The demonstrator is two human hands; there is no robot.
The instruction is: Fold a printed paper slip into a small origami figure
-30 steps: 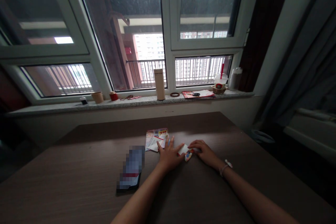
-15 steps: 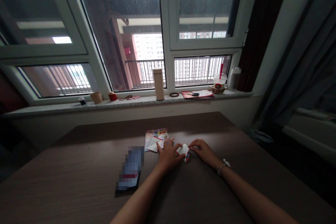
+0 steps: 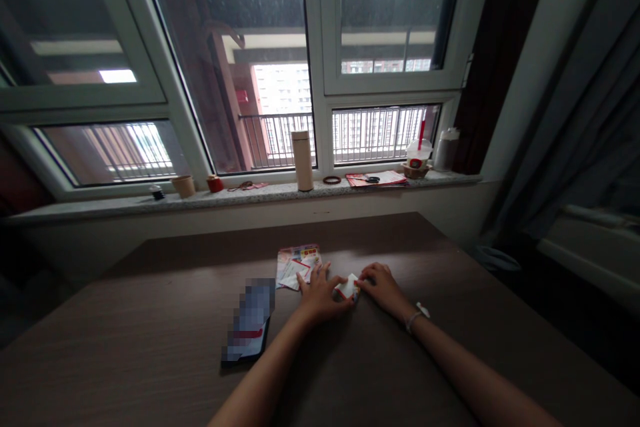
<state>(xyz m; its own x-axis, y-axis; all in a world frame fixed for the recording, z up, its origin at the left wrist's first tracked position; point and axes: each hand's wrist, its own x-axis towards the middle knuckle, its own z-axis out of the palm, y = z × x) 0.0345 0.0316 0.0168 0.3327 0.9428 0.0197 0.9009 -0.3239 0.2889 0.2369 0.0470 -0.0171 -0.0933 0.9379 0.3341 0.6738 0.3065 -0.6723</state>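
A small folded piece of white paper with a red edge (image 3: 347, 287) lies on the dark wood-grain table (image 3: 150, 320), pinched between my hands. My left hand (image 3: 323, 293) presses its thumb and fingertips against the paper's left side. My right hand (image 3: 381, 288), with a thin bracelet on its wrist, holds the right side with its fingertips. Part of the paper is hidden under my fingers. Just beyond my left hand lies a small stack of colourful printed paper sheets (image 3: 297, 267).
A phone with a blurred screen (image 3: 249, 323) lies left of my left arm. On the stone windowsill beyond the table stand a beige flask (image 3: 303, 161), a paper cup (image 3: 183, 186), a plastic drink cup with a red straw (image 3: 418, 154) and red papers (image 3: 370, 179).
The paper has been turned and folded more compactly, its coloured patterned part no longer showing. My hands have moved closer together around it, and the view has shifted slightly.
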